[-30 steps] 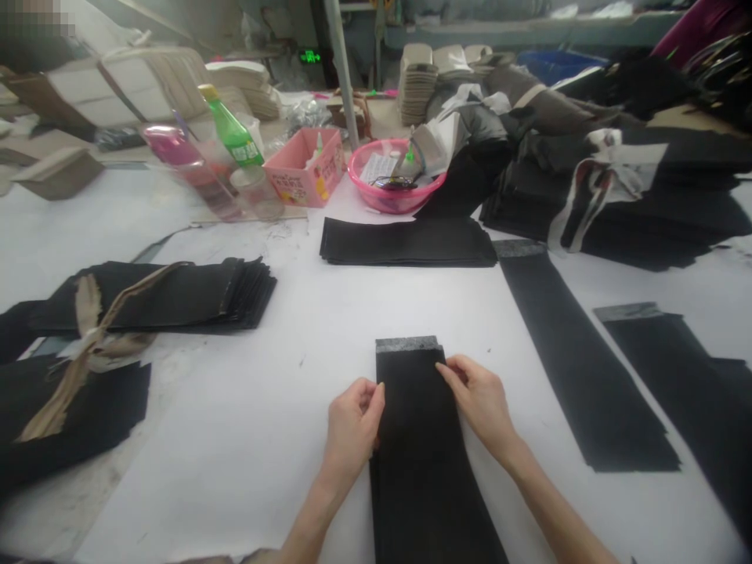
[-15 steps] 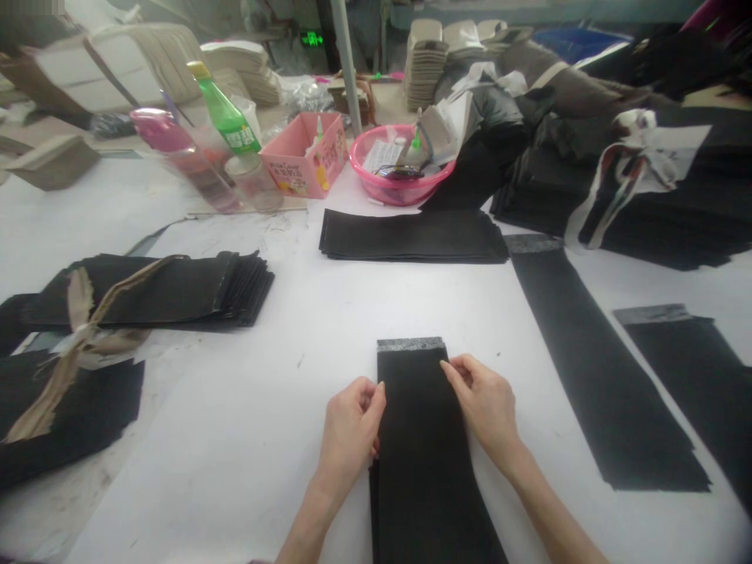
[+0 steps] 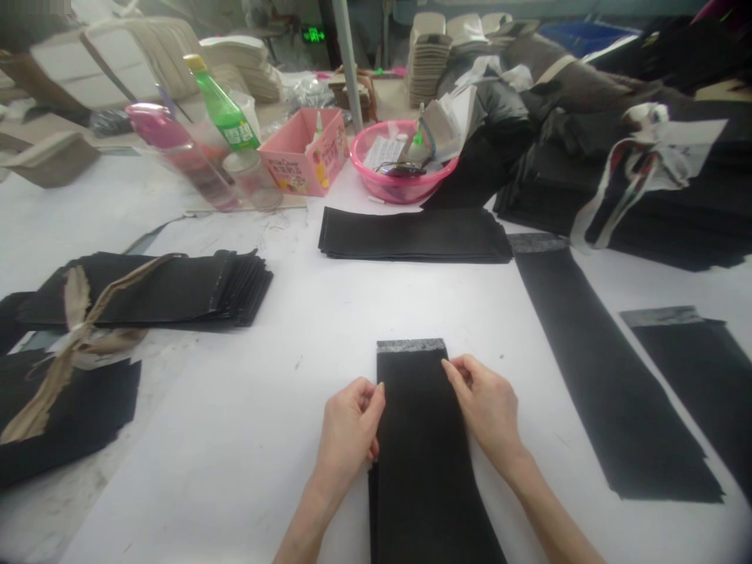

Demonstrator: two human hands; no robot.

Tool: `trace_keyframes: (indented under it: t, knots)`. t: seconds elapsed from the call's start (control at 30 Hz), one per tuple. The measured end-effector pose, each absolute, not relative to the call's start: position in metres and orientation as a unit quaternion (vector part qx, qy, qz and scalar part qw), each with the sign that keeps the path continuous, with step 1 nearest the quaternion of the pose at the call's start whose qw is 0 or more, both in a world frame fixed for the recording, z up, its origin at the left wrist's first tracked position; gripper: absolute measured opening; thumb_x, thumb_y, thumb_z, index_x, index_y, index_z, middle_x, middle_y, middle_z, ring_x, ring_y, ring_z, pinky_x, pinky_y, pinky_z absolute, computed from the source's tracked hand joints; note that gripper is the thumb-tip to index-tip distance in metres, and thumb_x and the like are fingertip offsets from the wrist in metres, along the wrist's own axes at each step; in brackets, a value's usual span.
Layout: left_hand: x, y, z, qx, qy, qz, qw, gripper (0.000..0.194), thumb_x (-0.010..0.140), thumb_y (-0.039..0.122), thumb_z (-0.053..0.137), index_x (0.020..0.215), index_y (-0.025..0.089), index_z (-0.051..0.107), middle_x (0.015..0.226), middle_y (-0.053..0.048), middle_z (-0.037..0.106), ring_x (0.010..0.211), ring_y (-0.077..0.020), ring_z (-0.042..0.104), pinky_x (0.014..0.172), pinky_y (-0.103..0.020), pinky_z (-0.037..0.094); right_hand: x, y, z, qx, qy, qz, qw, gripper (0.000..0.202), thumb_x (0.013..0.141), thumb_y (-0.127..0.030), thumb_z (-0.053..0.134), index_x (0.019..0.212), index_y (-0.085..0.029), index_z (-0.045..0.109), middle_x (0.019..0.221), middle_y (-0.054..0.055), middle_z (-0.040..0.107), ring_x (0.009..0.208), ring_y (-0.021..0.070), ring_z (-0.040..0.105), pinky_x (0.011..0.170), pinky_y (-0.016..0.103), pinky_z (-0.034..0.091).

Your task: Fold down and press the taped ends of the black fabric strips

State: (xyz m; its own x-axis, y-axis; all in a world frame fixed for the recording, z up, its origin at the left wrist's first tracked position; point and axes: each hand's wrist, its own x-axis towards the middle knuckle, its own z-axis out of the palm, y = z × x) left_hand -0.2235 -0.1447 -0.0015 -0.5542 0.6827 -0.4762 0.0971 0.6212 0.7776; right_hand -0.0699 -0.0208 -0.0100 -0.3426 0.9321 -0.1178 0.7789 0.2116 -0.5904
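Note:
A long black strip (image 3: 426,454) with a grey band across its far end lies in front of me and runs off the bottom of the view. My left hand (image 3: 351,419) pinches its left edge between thumb and fingers, a little below the grey band. On the opposite edge, slightly farther up, my right hand (image 3: 485,395) pinches it the same way. Another black layer shows under the strip at the lower left. Whether the strip is leather or coated fabric I cannot tell.
Black strips (image 3: 616,376) lie to the right, beside a tied black stack (image 3: 634,196). A folded black pile (image 3: 414,235) lies ahead. Tied black bundles (image 3: 158,294) are at left. Behind stand a pink basin (image 3: 405,188), a pink box (image 3: 299,160), a green bottle (image 3: 220,106) and a jar (image 3: 252,180).
Both hands keep their pinch on the strip with almost no movement. The view has shifted very slightly, so the strips on the right appear a little farther right.

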Motion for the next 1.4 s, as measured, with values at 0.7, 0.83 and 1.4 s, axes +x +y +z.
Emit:
trace_keyframes:
  t: [0.7,0.83,1.4]
  knots:
    - [-0.2234,-0.143,-0.0008,0.241,0.813,0.335,0.411,0.039,0.086,0.053,0.048,0.067,0.02,0.051,0.036,0.006,0.05,0.026,-0.0114,0.047,0.025,-0.015,0.031,-0.0725,-0.0181,-0.0102,-0.573,-0.762,0.277,0.117,0.017,0.089,-0.037,0.053,0.079,-0.025,0.058,0.07,-0.005,0.066,0.064,0.0148,0.06,0.057,0.024,0.03]
    - [-0.2233,-0.1422,-0.0011,0.238,0.815,0.334,0.41,0.039,0.086,0.053,0.048,0.066,0.02,0.05,0.037,0.006,0.05,0.026,-0.0112,0.047,0.025,-0.015,0.03,-0.0752,-0.0153,-0.0078,-0.584,-0.757,0.277,0.092,0.014,0.089,-0.034,0.054,0.079,-0.025,0.058,0.068,-0.005,0.066,0.063,0.0152,0.059,0.056,0.025,0.028]
    - [-0.2235,-0.1429,-0.0041,0.241,0.816,0.334,0.405,0.04,0.086,0.054,0.048,0.066,0.02,0.049,0.038,0.006,0.049,0.026,-0.0113,0.047,0.025,-0.015,0.029,-0.0776,-0.0121,-0.0062,-0.595,-0.747,0.286,0.08,0.014,0.087,-0.035,0.055,0.077,-0.026,0.058,0.064,-0.007,0.064,0.06,0.0137,0.057,0.056,0.025,0.028]
